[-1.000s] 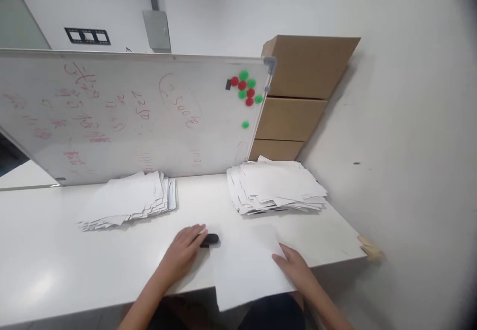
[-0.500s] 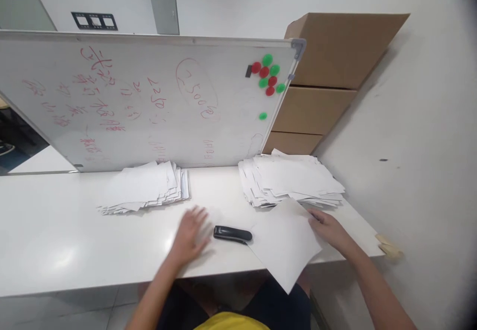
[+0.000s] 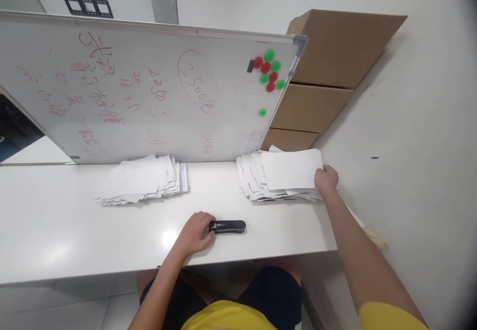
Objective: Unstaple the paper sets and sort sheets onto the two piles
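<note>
On the white table lies a black stapler (image 3: 229, 226), and my left hand (image 3: 196, 231) has its fingers closed around the left end of it. My right hand (image 3: 326, 180) pinches the right edge of a white paper sheet (image 3: 292, 170), which lies flat over the right-hand paper stack (image 3: 250, 176). The fingers of the right hand are partly hidden behind the sheet's edge. Over to the left, a second paper stack (image 3: 139, 178) rests near the whiteboard, its sheets fanned unevenly.
A whiteboard (image 3: 231, 131) with red writing and red and green magnets stands along the back of the table (image 3: 122, 240). Cardboard boxes (image 3: 335, 49) are piled behind its right end, beside the wall. A tan piece (image 3: 377, 239) sits by the table's right end.
My right hand has carried the sheet from the table front up onto the right stack. My left hand has moved from beside the stapler to gripping its end.
</note>
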`<state>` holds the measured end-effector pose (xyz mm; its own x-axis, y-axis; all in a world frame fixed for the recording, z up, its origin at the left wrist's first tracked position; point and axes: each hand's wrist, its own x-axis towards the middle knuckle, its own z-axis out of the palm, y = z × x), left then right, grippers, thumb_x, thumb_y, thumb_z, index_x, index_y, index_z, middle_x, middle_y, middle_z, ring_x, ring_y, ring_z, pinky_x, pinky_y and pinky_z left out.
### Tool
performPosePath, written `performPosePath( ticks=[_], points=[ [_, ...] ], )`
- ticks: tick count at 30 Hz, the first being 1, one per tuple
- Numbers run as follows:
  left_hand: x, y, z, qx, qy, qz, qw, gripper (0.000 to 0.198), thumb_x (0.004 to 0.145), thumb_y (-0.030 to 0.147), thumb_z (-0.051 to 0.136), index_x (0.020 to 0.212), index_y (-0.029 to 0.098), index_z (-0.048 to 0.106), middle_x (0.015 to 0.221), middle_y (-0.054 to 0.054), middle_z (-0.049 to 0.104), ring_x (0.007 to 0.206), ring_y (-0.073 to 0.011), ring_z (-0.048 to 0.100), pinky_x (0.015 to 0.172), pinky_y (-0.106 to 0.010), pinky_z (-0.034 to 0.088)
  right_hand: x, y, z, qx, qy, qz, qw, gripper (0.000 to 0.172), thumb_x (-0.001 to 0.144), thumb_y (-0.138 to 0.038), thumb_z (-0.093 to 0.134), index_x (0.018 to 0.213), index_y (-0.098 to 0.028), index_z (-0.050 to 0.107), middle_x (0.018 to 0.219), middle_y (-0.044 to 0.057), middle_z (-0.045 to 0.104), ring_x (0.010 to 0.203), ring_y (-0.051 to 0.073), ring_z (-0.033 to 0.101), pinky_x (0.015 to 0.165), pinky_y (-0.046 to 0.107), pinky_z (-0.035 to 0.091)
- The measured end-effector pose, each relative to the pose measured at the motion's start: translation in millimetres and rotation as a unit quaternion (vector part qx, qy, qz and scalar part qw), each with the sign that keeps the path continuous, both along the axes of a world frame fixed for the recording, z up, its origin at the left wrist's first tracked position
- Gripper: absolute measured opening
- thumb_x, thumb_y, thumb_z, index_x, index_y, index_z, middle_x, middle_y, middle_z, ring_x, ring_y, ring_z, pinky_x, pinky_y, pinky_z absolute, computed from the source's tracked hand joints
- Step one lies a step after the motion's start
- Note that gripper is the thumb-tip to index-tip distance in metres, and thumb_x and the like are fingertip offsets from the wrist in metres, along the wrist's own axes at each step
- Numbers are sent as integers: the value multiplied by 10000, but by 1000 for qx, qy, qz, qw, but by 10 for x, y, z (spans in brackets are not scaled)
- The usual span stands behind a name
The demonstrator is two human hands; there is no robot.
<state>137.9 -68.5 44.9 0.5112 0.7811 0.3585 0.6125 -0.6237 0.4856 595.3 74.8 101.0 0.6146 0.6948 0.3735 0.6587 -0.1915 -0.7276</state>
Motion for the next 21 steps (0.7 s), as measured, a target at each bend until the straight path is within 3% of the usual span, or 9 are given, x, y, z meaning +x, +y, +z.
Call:
performPosePath(
  ticks=[2,4,7,9,11,14,17,19,21],
  points=[
    [-190,129,2,45,-16,61,997,297,851,276,475,1120,200,577,1112,-96,641,1100,-259,545,969,-436,408,-95,75,-39,1,-2,-20,1000,402,664,-232,450,972,-64,646,913,204,646,877,318,553,816,502,405],
    [-533,332,44,93,-6,180,979,304,875,311,426,1097,190,596,1162,-115,635,1213,-291,482,1049,-488,323,-210,41,-40,15,-13,-24,1000,455,673,-244,487,1070,-67,621,1077,240,628,1037,359,521,926,565,333],
    [-1118,606,138,100,63,347,930,491,831,410,472,1239,143,531,1396,-173,476,1375,-374,281,1090,-567,220,-451,-208,-42,60,-43,21,997,439,725,-289,502,1120,-130,609,1264,187,578,1199,316,464,1035,505,283],
    [-1377,673,176,82,76,371,922,522,835,425,465,1253,116,518,1391,-194,481,1344,-376,338,1073,-562,256,-663,-483,-77,115,-26,77,990,367,775,-316,486,1076,-161,627,1286,149,579,1229,276,468,1053,451,301],
    [-1460,632,187,86,62,348,932,408,862,350,433,1172,128,577,1278,-181,587,1232,-336,482,1033,-520,336,-903,-798,-131,159,39,127,978,307,817,-343,482,1019,-178,643,1256,134,601,1223,266,492,1051,442,325],
    [-1287,440,193,107,47,313,942,294,863,232,420,1027,170,656,1081,-134,696,1061,-282,604,965,-467,415,-1292,-1248,-201,154,146,142,967,249,821,-348,514,961,-195,653,1177,111,641,1172,271,537,1036,452,351],
    [-829,137,234,143,10,272,952,252,841,203,468,944,206,698,933,-88,735,948,-254,657,883,-431,472,-1738,-1617,-221,102,242,182,948,260,825,-395,545,940,-201,674,1079,99,676,1106,283,571,1020,469,367],
    [-402,-136,281,176,-108,217,954,199,822,214,535,901,222,718,869,-71,743,869,-238,679,801,-392,507,-2060,-1820,-203,22,323,272,906,303,816,-455,590,970,-215,691,1092,94,683,1107,289,574,1021,470,373],
    [62,-435,325,117,-273,208,932,144,814,262,608,887,221,726,895,-70,741,846,-218,686,766,-342,530,-2352,-1983,-165,-18,428,336,839,416,768,-464,680,1130,-259,650,1253,72,628,1219,277,514,1056,443,356]
  ],
)
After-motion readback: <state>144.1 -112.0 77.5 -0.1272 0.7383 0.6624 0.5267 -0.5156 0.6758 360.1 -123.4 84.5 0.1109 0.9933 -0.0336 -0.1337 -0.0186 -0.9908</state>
